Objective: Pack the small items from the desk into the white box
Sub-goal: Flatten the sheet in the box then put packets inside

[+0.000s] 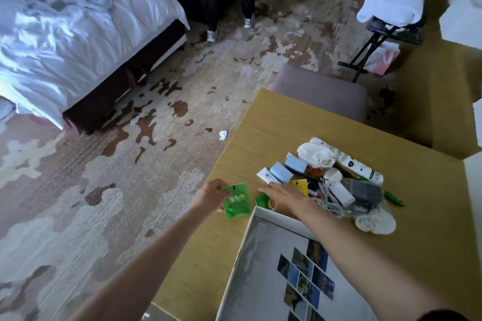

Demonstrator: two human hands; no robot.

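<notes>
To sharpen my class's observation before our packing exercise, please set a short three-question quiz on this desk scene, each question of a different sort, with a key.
1. True or false: the left hand pinches the flat green foil sachet.
2. Fill in: the ___ hand reaches past the far wall of the white cardboard box.
3. Where does the long white printed tube lie? A in the box; B in the pile on the yellow wooden desk; C in the left hand.
Key: 1 true; 2 right hand; 3 B.

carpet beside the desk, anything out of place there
Yes: a crumpled white scrap lies alone on the carpet beside the desk, apart from the pile of small items; it looks dropped.
</notes>
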